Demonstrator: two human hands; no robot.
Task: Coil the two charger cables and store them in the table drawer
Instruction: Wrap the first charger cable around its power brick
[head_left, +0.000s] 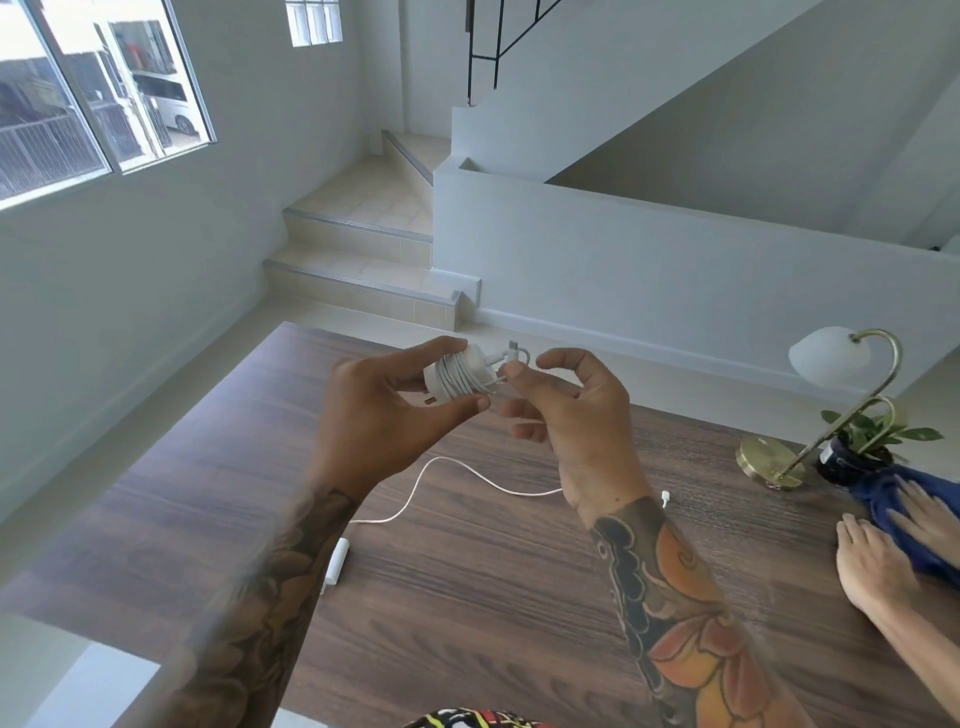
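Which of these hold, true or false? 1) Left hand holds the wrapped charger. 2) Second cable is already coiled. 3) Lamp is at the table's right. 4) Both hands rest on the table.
1) True: the left hand grips the wrapped charger, and the right hand pinches its cable end.
2) False: the second cable lies loose and uncoiled on the table.
3) True: the brass lamp stands at the right, beside a small potted plant.
4) False: both hands are raised above the table.
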